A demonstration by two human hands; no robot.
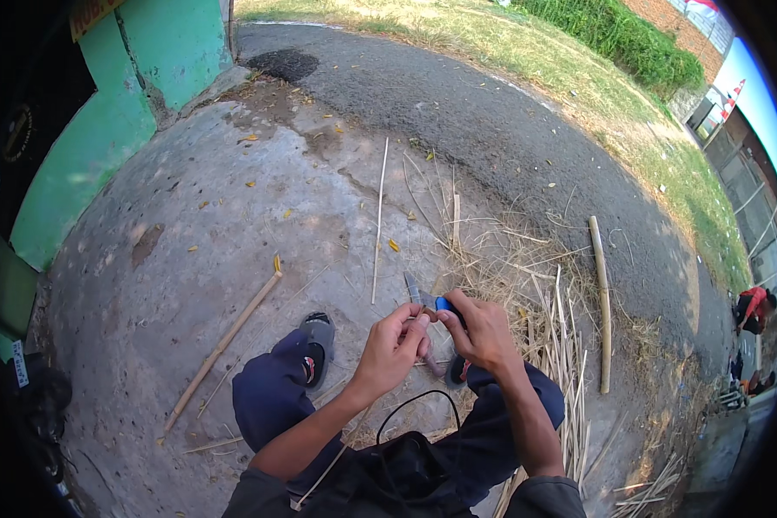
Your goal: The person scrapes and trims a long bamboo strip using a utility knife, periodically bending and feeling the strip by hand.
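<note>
My left hand (391, 350) and my right hand (483, 332) meet above the ground between my knees. My left fingers pinch a small brown piece (429, 313), mostly hidden by the fingertips. A blue object (445, 305), perhaps a handle, is gripped in my right hand, its thumb close to the brown piece. Just beyond the fingers shows a grey blade (413, 288); whether it is held or lies on the ground I cannot tell. Long split strips (570, 371) lie in a heap to the right of my right forearm.
A long pole (224, 350) lies at the left, and a thick pole (601, 306) at the right. A thin stick (380, 220) lies ahead, beside scattered shavings (501, 250). Beyond runs an asphalt path (457, 95). A green wall (104, 164) stands at the left; a person (754, 309) is far right.
</note>
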